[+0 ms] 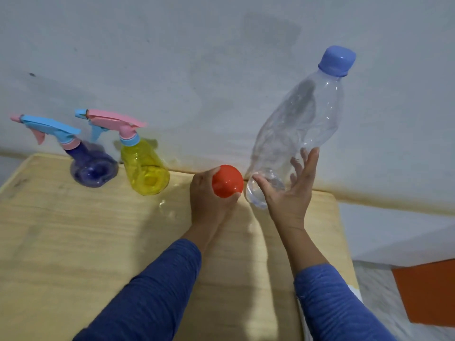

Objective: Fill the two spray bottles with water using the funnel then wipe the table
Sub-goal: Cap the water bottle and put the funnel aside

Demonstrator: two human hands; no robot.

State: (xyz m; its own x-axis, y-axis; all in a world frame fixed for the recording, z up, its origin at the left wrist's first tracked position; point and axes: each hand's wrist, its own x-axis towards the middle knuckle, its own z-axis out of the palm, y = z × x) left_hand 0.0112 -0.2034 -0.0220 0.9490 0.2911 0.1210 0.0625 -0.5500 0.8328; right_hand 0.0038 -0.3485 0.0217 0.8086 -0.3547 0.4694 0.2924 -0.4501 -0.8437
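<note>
2 spray bottles stand at the far left of the wooden table (73,242), near the grey wall (197,57): a purple spray bottle (92,168) with a blue trigger head, and just to its right a yellow spray bottle (145,168) with a pink trigger head. The left hand (209,200) curls its fingers round the orange funnel (227,181) at the table's far edge. Just beside it, the right hand (290,193) is spread wide, fingers straight, against a clear water bottle (295,129) with a blue cap, which stands tilted. Both sleeves are blue.
</note>
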